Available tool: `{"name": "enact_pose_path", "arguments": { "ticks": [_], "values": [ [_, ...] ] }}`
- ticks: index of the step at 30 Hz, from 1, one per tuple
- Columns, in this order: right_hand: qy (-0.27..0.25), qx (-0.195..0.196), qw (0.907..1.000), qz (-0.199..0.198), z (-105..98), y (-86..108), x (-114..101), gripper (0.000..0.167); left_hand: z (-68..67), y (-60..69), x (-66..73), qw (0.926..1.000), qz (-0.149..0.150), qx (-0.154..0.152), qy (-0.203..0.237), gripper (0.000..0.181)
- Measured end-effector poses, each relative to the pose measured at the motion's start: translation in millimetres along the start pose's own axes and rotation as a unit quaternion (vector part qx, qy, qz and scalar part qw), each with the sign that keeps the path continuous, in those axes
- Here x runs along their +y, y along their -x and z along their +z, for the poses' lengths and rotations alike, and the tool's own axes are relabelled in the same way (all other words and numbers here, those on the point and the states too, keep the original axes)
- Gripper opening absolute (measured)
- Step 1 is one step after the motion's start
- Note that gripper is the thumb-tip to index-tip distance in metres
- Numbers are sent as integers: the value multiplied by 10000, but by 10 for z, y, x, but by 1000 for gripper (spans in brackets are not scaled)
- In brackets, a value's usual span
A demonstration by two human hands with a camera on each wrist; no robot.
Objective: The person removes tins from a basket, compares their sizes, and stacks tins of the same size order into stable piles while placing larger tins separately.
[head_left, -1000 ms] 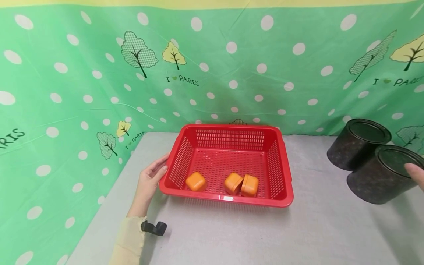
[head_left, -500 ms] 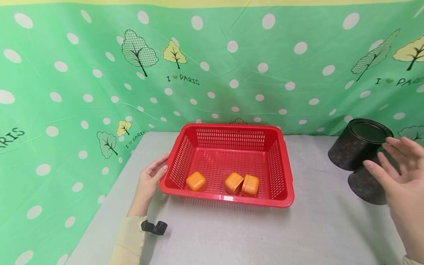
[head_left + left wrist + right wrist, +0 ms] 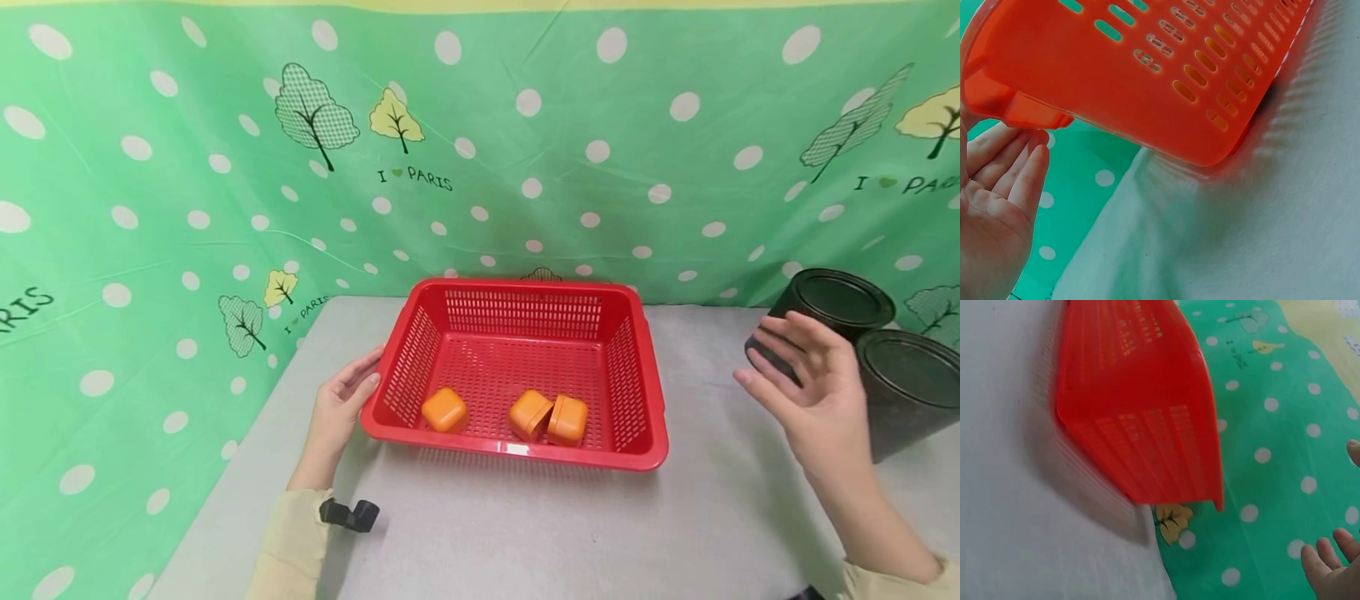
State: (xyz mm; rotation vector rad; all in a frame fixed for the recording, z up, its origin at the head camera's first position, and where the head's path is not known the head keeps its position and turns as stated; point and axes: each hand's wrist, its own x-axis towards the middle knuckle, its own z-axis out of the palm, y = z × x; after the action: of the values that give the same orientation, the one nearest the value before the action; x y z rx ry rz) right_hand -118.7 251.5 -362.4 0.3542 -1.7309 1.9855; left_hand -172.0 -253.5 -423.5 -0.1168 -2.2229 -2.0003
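A red plastic basket (image 3: 525,286) with slotted walls stands on the table. My left hand (image 3: 336,412) holds its left rim, thumb on top; in the left wrist view the fingers (image 3: 1027,181) reach under the lip. Inside, along the near side, lie three orange rounded blocks: one at the left (image 3: 444,410), and a middle block (image 3: 528,414) leaning against the right block (image 3: 567,419). My right hand (image 3: 821,400) hovers between the basket and two dark cans, fingers spread and slightly bent, holding nothing. It partly covers both cans.
Two dark lidded cans, the rear can (image 3: 843,300) and the front can (image 3: 911,396), stand close together at the right. A green dotted cloth (image 3: 480,125) hangs behind the grey table (image 3: 525,542) and along its left side.
My right hand has come in from the right edge and moved left past the front can towards the basket. The left hand, the basket and the blocks have stayed in place.
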Motion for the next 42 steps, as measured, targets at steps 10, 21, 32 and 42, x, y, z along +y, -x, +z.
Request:
{"name": "enact_pose_path", "arguments": {
  "ticks": [10,21,32,42],
  "values": [
    [331,-547,9980,27,236,-9,94,78,-5,0,-8,9999,-119,-2,-4,48],
    [651,-814,9939,354,442,41,197,76,-4,9,7,9999,-140,10,-84,49],
    [902,-1315,9853,615,616,-16,243,74,-2,5,-13,9999,-105,19,-26,49],
    [845,-1852,9788,240,800,-397,84,68,-3,6,-16,10000,-81,5,42,49]
  ]
}}
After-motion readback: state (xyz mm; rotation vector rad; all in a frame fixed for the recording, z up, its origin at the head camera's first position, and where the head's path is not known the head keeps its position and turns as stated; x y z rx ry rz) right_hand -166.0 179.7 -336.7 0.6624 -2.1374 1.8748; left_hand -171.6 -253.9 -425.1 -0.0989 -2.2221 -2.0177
